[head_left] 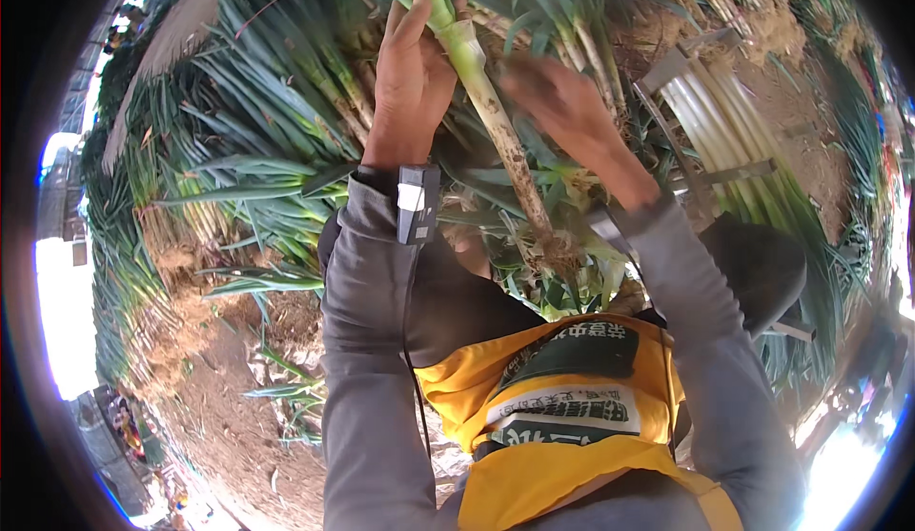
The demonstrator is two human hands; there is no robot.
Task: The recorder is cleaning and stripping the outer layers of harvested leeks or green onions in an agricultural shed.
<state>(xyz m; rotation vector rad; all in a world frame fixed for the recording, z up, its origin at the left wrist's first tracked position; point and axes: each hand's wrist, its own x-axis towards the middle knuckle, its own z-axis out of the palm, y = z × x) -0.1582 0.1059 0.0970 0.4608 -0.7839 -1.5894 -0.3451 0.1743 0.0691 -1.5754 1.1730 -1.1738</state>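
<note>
The left hand (412,71) is gripping a leek (503,129) crossing the view's top edge, leek bundles (286,83) crowding alongside. The right hand (564,104) is blurring, grip unclear.

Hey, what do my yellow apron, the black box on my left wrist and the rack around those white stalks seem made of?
Yellow apron: probably cloth, matte; it falls in soft creases.
Black box: likely hard plastic, fairly smooth; its edges look straight and crisp.
Rack: seemingly metal, dull; its bars look thin and rigid.
</note>
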